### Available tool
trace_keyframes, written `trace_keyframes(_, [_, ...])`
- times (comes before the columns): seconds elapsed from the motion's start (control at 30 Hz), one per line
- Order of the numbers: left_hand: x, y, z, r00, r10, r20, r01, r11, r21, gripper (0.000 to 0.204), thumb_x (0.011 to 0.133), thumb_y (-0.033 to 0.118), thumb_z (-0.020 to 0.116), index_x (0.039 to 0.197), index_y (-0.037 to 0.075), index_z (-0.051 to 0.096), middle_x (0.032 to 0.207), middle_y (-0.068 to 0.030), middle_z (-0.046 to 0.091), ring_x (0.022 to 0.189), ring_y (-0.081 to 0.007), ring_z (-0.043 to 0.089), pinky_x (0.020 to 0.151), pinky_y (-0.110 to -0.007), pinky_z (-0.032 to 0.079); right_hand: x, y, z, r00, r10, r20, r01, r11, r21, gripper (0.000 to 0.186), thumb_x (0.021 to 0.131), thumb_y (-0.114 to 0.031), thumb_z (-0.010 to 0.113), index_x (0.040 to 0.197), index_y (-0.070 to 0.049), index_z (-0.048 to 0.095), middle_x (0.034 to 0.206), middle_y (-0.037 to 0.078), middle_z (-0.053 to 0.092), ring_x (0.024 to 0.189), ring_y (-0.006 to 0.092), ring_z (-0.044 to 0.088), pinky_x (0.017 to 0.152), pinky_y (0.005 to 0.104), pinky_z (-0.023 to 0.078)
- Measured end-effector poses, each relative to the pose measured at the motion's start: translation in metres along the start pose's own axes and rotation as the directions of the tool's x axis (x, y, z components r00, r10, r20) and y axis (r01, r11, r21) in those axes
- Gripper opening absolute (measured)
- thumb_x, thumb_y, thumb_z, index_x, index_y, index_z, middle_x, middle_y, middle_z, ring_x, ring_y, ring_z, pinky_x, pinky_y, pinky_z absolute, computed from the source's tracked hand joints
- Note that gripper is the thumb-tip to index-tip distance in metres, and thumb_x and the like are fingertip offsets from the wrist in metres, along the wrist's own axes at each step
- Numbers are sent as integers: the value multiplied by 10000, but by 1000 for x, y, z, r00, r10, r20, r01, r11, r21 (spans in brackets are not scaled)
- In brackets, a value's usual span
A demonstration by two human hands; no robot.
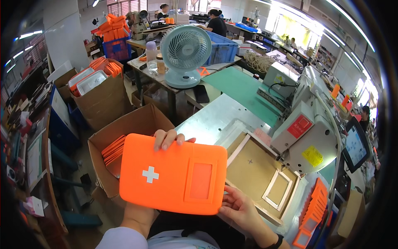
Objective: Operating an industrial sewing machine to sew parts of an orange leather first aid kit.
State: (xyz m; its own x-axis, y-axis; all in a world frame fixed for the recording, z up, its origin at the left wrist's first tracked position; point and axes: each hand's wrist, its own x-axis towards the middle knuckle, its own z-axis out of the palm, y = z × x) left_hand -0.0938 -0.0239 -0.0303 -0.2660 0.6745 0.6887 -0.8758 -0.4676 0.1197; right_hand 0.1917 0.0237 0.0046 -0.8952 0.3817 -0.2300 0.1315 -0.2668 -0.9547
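An orange rigid-looking pouch (166,170) with a pale cross and a framed rectangular panel fills the lower middle of the view. My left hand (169,139) holds it from behind, fingers curled over the top edge; the palm is hidden. My right hand (236,207) grips its lower right edge, thumb in front. To the left, a cardboard box (101,145) holds several similar orange pieces (112,153). To the right, a tan template board (248,164) with white frames lies beneath a sewing machine head (306,145).
A fan (186,54), bottle (151,58) and phone (201,93) are on tables ahead. A paper sack (103,99) of orange cases stands left. A screen (356,145) and orange cut pieces (313,207) are right. Co-workers (215,23) sit in the background.
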Motion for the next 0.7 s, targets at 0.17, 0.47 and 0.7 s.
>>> trace_keyframes(0.17, [0,-3,-1,1000,12,-16,-12,1000,21,261,979,61,496,737,150,455,856,8,524,1134,-248,555,1265,-518,227,-1,-3,3,1000,6,-31,-2,995,102,665,950,24,603,1531,40,280,1270,146,623,1098,171,643,983,305,499])
trace_keyframes(0.47, [11,7,-33,944,58,325,-73,997,33,208,1072,245,424,949,153,564,1114,-7,593,1370,-277,441,1269,-534,157,-1,2,2,999,-38,-23,39,999,31,682,952,58,581,1549,5,256,1316,188,586,1177,192,616,1002,316,497])
trace_keyframes(0.7, [-39,150,-28,824,513,-241,-389,821,418,207,1007,219,517,1142,67,556,1220,-99,589,1284,-293,517,1198,-520,318,-10,1,13,980,-2,-198,37,985,171,546,951,68,541,1472,20,388,1198,231,640,1039,276,689,946,388,558])
